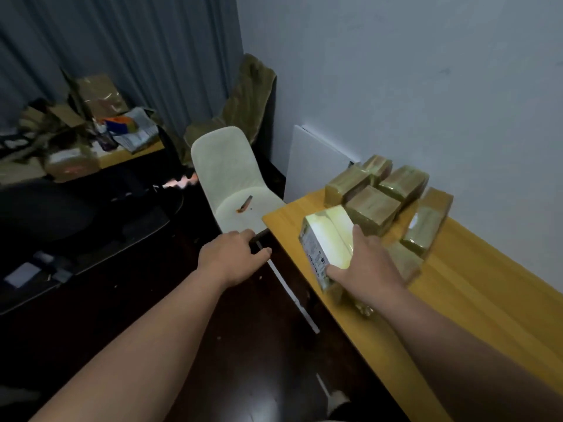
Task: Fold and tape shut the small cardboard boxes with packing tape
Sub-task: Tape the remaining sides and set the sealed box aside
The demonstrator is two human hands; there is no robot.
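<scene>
While held tilted over the near corner of the yellow table [475,287], taped box [327,242] gripped by right hand [362,266], thumb under, fingers over top. Just beyond, cluster of taped boxes [384,196] against pale wall [426,71]. Left of table, cream chair [227,169] bearing orange-handled cutter [244,204]; grey curtain [122,50] behind. Left hand [231,254] outstretched, palm down, fingers loosely curled, holding nothing.

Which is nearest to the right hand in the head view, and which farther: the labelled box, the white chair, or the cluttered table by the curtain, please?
From the right hand:
1. Labelled box, gripped by it, on the wooden table.
2. White chair, beyond the table's corner, to the left.
3. Cluttered table, far left by the curtain.
</scene>
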